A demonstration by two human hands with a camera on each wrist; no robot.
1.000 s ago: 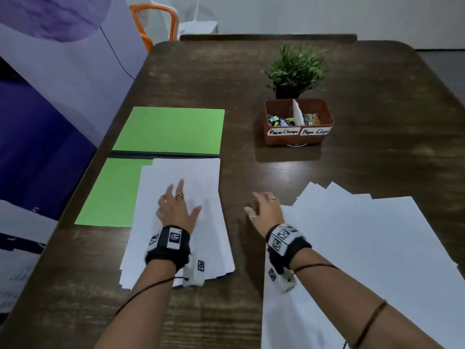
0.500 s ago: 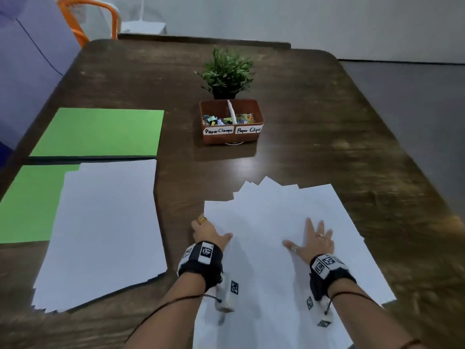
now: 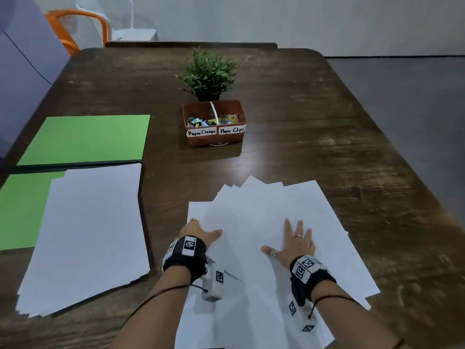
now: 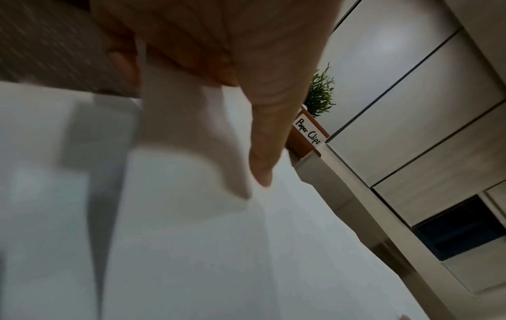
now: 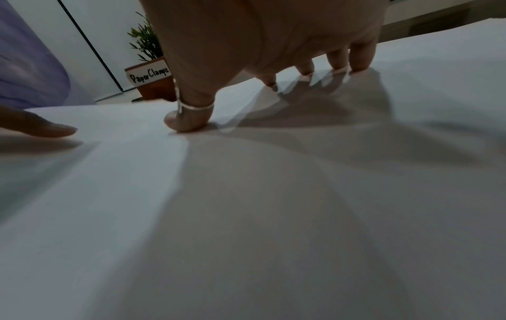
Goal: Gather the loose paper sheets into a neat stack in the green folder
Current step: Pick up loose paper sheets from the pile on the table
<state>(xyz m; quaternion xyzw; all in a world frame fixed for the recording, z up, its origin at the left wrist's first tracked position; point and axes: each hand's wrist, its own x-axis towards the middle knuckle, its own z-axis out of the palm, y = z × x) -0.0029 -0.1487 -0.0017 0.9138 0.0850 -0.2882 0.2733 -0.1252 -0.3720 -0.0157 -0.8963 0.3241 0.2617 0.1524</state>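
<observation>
The green folder [image 3: 83,139] lies open at the table's left. A roughly squared stack of white sheets [image 3: 93,235] rests partly on its near flap [image 3: 20,210] and juts over the flap's right and near edges. Several loose sheets [image 3: 264,210] are fanned out in front of me. My left hand [image 3: 198,231] is at their left edge, thumb [image 4: 263,151] on top and fingers under the lifted edge, pinching it. My right hand [image 3: 295,239] lies flat on the sheets with its fingers [image 5: 358,56] spread, pressing down.
A brown box [image 3: 215,122] labelled Paper Clamps and Paper Clips stands behind the loose sheets, with a small potted plant [image 3: 208,71] behind it. An orange chair [image 3: 75,28] is past the far left corner. The table's right edge [image 3: 402,159] runs close to the fanned sheets.
Both hands left the stack on the folder and moved right onto the fanned sheets, and my view swung right with them. In the last half second they barely shifted.
</observation>
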